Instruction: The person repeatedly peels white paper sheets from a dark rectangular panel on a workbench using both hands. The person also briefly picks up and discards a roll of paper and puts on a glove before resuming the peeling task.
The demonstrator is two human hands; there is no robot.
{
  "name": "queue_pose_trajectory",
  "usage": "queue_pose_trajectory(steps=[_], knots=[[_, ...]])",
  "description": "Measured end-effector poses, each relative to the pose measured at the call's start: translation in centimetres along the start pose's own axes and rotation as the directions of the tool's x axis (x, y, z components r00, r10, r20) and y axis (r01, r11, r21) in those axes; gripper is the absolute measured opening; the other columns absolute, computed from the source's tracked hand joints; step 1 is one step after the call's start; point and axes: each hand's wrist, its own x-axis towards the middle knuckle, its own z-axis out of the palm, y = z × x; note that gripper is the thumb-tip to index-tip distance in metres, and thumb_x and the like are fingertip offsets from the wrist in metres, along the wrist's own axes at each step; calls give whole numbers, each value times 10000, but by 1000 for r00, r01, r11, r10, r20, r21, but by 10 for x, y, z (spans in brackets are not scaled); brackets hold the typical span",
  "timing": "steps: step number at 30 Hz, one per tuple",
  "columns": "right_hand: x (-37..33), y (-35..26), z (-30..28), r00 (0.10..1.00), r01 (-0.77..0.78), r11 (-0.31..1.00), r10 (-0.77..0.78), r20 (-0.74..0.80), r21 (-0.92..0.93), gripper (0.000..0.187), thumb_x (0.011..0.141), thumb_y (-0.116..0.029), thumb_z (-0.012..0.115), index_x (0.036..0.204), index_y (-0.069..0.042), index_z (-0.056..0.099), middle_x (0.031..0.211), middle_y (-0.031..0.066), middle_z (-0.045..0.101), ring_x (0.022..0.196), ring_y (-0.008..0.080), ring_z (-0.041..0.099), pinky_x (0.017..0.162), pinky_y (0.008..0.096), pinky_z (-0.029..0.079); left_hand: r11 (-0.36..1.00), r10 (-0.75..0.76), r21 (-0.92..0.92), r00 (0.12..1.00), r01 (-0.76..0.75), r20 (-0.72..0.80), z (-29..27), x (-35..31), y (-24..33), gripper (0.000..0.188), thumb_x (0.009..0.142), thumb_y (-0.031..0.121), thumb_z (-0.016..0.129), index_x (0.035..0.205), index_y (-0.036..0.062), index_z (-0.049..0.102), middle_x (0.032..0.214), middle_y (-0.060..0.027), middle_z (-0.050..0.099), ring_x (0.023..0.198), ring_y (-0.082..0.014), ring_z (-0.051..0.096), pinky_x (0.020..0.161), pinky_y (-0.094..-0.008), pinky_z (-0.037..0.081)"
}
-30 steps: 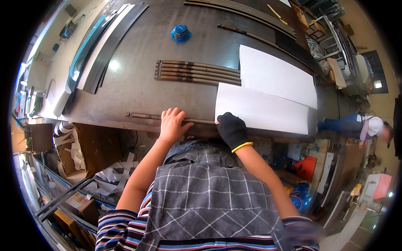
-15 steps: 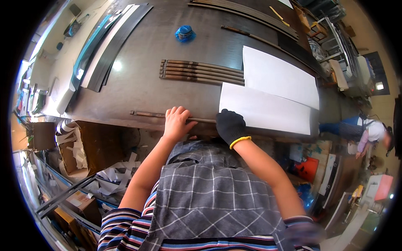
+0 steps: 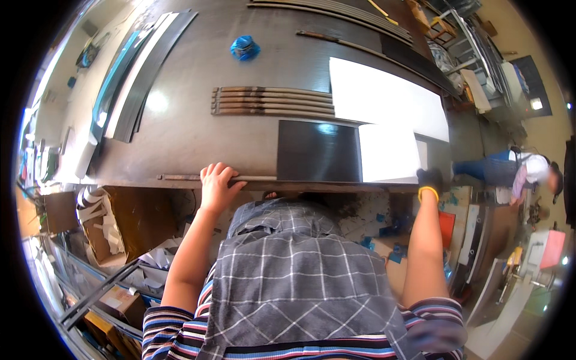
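Observation:
Along the table's front edge lies a thin brown strip (image 3: 180,177). My bare left hand (image 3: 217,186) presses on it, fingers bent over it and thumb toward me. To its right a glossy black rectangle (image 3: 318,150) lies bare beside a white sheet (image 3: 389,153) that looks doubled back toward the right. My right hand (image 3: 429,178), in a black glove with a yellow cuff, is at the sheet's near right corner and seems closed on it; motion blurs the fingers. Beyond lies another white sheet (image 3: 390,99), covering the right ends of several brown strips (image 3: 270,101).
A blue plastic-wrapped bundle (image 3: 245,48) sits farther back. Long black and white strips (image 3: 150,78) lie at the left. More long bars (image 3: 336,18) lie at the far edge. Below the table's left front stands a cardboard box (image 3: 138,222) with paper scraps. Another person (image 3: 516,171) is at the right.
My gloved right hand has swept right with the near white sheet's left part, uncovering the black rectangle. My left hand stays on the strip. The whole view has shifted slightly.

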Motion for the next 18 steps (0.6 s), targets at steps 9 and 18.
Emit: queue_pose_trajectory(steps=[9, 18], knots=[[-148, -65, 21, 625, 759, 587, -778, -64, 283, 951, 669, -512, 826, 1375, -38, 400, 1311, 267, 485, 1257, 403, 448, 1023, 476, 379, 968, 224, -143, 968, -207, 112, 46, 50, 114, 366, 824, 283, 694, 1120, 73, 655, 1191, -85, 599, 1208, -294, 491, 1025, -470, 314], [-120, -98, 35, 677, 735, 502, -511, -529, 456, 403, 681, -69, 641, 1081, -36, 598, 1141, 158, 597, 1185, 375, 515, 1115, 549, 285, 975, 193, -213, 724, -65, 662, 85, 81, 231, 676, 879, 329, 654, 1413, 12, 388, 1388, -217, 460, 1321, -366, 400, 1116, -507, 265]])
